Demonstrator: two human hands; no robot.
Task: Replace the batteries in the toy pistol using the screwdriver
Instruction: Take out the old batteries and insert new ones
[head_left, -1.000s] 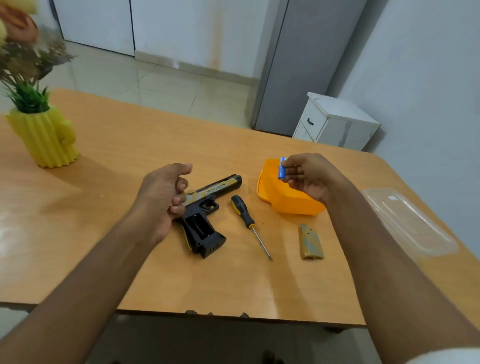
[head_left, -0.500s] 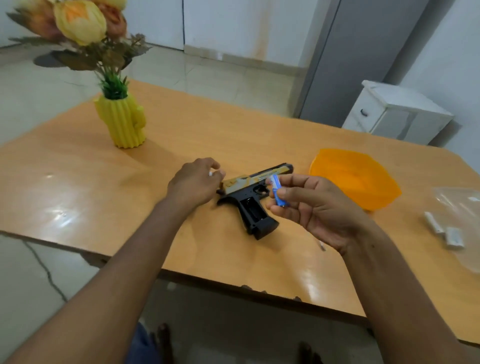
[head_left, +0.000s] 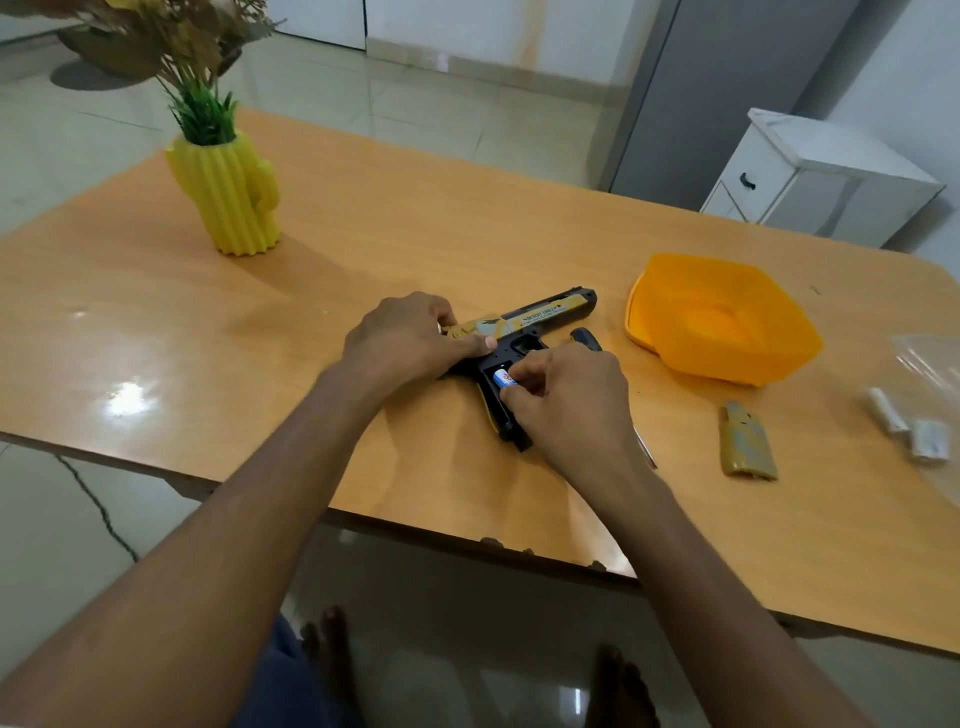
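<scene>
The black and gold toy pistol (head_left: 545, 312) lies on its side on the wooden table (head_left: 395, 249), its grip's battery bay open. My left hand (head_left: 410, 338) grips the rear of the slide and pins it down. My right hand (head_left: 566, 400) pinches a blue and white battery (head_left: 505, 378) at the top of the open bay. The screwdriver (head_left: 586, 336) lies mostly hidden under my right hand; its black handle and metal tip show. The gold battery cover (head_left: 747, 441) lies to the right.
An orange bowl (head_left: 727, 322) sits right of the pistol. Two white batteries (head_left: 909, 426) rest on a clear plastic lid at the right edge. A yellow cactus vase (head_left: 228, 202) with flowers stands at the back left. The table's front edge is near.
My right hand brought the blue battery down from beside the bowl to the pistol's open grip. My left hand shifted to hold the slide. The camera tilted down.
</scene>
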